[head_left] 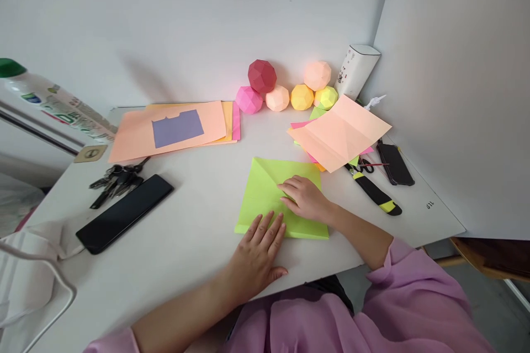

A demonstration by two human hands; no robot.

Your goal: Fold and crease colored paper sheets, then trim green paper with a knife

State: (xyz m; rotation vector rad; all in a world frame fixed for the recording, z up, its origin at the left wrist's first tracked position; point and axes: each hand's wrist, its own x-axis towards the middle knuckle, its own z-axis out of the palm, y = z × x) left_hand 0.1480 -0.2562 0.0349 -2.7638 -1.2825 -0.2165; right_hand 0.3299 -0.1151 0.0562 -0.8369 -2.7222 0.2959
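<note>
We have the green sheet (pixel 259 190) flat on the white table (pixel 199 198), beneath both our hands. Our left hand (pixel 259 251) lays slightly spread fingers over its near edge, palm toward us, while our right hand (pixel 302 197) rests loosely curled on its right half, fingertips near the middle crease.
</note>
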